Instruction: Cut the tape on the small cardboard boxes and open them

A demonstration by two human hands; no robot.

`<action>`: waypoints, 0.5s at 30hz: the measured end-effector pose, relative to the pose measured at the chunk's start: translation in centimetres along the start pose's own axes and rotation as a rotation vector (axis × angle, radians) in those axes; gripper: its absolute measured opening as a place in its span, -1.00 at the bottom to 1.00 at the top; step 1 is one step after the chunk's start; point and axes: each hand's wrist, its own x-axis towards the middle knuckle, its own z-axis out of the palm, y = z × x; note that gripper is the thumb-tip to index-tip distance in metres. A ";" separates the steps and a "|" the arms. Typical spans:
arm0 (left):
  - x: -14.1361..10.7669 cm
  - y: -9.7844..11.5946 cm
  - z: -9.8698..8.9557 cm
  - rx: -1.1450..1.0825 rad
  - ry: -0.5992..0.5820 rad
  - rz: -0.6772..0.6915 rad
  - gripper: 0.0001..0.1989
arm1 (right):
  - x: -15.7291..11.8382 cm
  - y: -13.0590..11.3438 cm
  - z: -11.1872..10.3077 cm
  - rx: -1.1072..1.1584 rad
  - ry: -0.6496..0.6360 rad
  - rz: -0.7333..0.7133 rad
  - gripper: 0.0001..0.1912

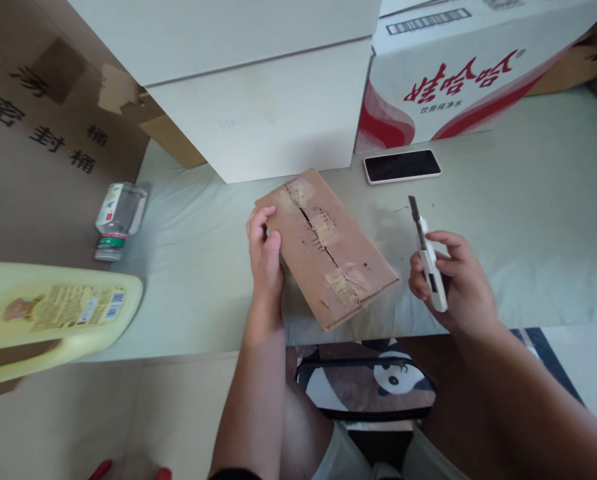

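Observation:
A small brown cardboard box point(303, 253) lies slantwise on the pale green cloth, its top seam dark and partly split between patches of worn tape. My left hand point(266, 250) grips the box by its left edge, thumb on top. To the right of the box, my right hand point(458, 280) is closed round a white utility knife point(432, 273). The knife's blade is out and points up and away from me, apart from the box. A phone point(402, 166) with a dark screen rests beyond the knife.
White cartons point(258, 113) and a red-and-white water carton point(443, 93) stand along the back. At left are a large brown carton point(53, 200), a clear plastic bottle point(118, 217) and a yellow jug point(78, 310). A panda-print bag point(363, 387) sits below the cloth's front edge.

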 end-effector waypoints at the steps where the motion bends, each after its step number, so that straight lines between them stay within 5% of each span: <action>1: 0.0 0.0 0.0 0.000 0.000 0.000 -0.51 | -0.1 0.0 -0.3 0.017 -0.043 -0.019 -0.65; 10: 0.1 -0.3 0.0 -0.002 0.011 0.009 -0.51 | -1.5 0.1 -2.2 0.036 -0.187 -0.203 -0.61; 15: 0.0 -0.2 0.0 0.000 0.009 0.011 -0.51 | -3.5 -1.7 -1.2 0.040 -0.311 -0.278 -0.60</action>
